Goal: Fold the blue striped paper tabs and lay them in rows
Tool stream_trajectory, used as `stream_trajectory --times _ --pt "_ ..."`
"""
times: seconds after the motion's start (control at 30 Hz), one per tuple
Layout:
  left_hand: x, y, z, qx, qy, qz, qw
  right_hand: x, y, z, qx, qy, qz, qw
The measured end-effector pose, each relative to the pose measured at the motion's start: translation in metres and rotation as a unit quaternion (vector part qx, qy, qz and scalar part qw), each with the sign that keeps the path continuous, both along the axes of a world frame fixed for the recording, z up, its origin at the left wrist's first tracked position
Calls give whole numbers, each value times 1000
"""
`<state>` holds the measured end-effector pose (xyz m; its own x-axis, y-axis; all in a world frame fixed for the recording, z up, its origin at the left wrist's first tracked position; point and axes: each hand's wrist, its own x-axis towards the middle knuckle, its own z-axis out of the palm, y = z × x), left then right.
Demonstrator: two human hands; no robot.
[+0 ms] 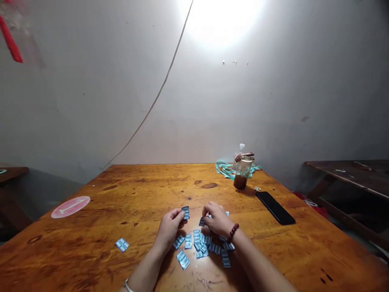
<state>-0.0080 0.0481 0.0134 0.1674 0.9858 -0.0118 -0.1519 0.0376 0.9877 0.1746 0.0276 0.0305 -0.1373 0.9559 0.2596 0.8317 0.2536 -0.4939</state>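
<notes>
Several small blue-and-white cards [182, 259] lie scattered and partly overlapping on the wooden table [146, 190]. Between thumb and fingers, my left hand [168, 229] grips a small blue card [186, 213], held up at its edge; whether more cards sit behind it I cannot tell. My right hand [218, 219] is closed in a pinch on another blue card [201, 221] just above the pile, and its palm and wrist cover some of the cards. Off to the left, one card [122, 244] with a white cross pattern lies apart from the others.
A black phone [275, 207] lies at the right. Behind it stand a strapped bottle with dark liquid [240, 180], a clear bottle with a white cap [242, 146], and a turquoise strap [223, 168]. A pink oval sticker [70, 207] marks the left side. The wall rises beyond the table.
</notes>
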Motion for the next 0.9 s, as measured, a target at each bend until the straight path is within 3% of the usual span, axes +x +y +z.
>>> stream_trajectory --times 0.1,0.17,0.23,0.4,0.7,0.9 --pt "5 -2 -3 -20 4 -31 999 -9 -8 9 20 131 48 990" --pt "9 -3 -6 -11 6 -51 999 -16 -12 8 3 263 99 960" --pt "12 -6 -8 1 13 -70 997 -22 -15 1 -4 330 107 938" --pt "18 -16 -5 -12 23 -108 994 -26 -16 -14 41 306 63 949" --pt "14 -12 -11 -17 19 -176 984 -17 -17 -13 29 272 78 959" --pt "13 -12 -11 -15 21 -186 982 -15 -15 -18 13 295 68 953"
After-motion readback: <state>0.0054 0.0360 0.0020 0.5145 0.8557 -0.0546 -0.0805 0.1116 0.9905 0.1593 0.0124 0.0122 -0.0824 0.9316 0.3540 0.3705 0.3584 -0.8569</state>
